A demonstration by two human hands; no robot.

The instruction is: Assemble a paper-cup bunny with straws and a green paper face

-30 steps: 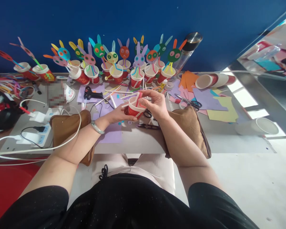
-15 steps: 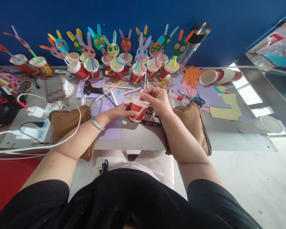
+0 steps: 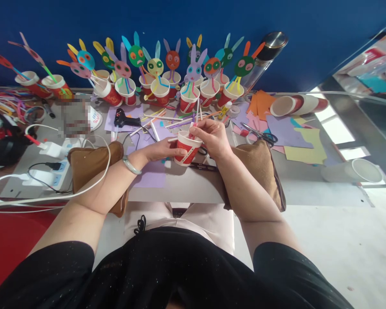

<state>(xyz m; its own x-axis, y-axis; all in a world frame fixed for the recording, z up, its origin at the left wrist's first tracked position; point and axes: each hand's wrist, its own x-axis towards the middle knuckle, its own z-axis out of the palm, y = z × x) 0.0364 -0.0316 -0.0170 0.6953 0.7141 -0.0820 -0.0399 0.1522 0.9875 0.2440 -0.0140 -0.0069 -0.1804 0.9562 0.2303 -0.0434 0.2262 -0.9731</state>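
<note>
My left hand is closed around the side of a red and white paper cup, holding it upright just over the table. At the cup's mouth, the fingers of my right hand pinch a small pink-and-white piece that reaches down inside the rim. Its lower end is hidden in the cup, and I cannot make out its kind. Thin white sticks rise behind my right fingers; whether they belong to that piece is unclear. A black glue gun lies on purple paper left of the cup.
Paper cups with colourful rabbit figures line the blue wall. Scissors, coloured paper and stacked cups lie to the right. Brown cushions sit under my forearms. White cables and a power strip are at left.
The view has shifted very slightly. My right hand has moved a little, with the pink-and-white piece still at the cup's rim. My left hand keeps its hold on the cup.
</note>
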